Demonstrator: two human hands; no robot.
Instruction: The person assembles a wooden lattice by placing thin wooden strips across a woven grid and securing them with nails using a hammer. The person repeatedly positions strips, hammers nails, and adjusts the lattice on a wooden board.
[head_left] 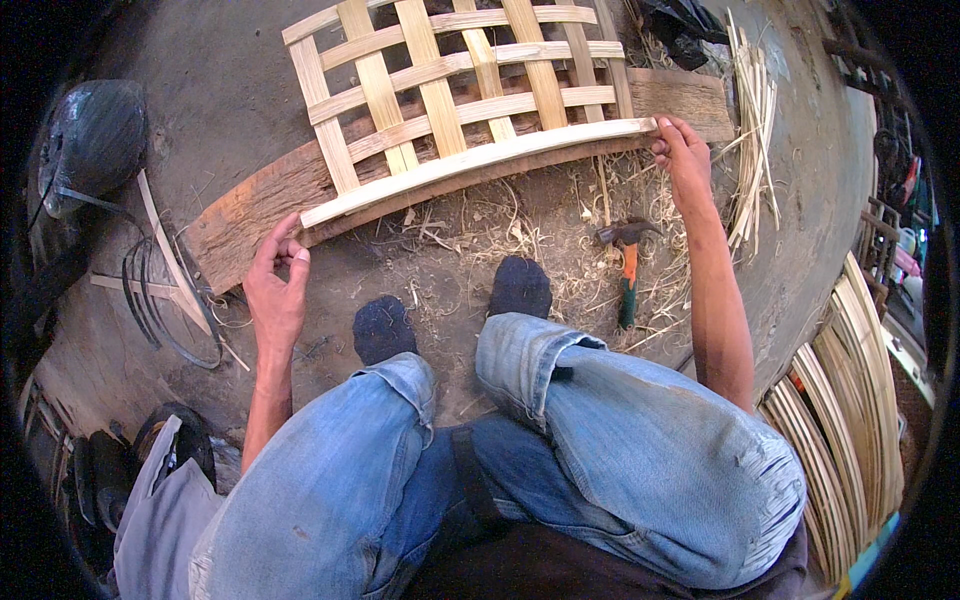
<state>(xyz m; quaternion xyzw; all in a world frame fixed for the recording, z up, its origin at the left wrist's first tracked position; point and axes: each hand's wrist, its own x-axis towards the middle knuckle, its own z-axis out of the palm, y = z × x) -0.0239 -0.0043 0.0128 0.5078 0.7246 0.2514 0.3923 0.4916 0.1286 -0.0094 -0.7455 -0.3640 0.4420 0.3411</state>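
Observation:
A pale bamboo strip lies along the front edge of a woven bamboo lattice, which rests on a long brown wooden plank. My left hand pinches the strip's left end with thumb and fingers. My right hand grips the strip's right end, fingers curled over it. My knees in blue jeans and two dark-socked feet fill the lower middle.
A hammer with an orange and green handle lies on the shavings-strewn ground by my right foot. Loose bamboo slivers stand at the right, stacked bamboo strips at lower right, a dark bag and black bands at left.

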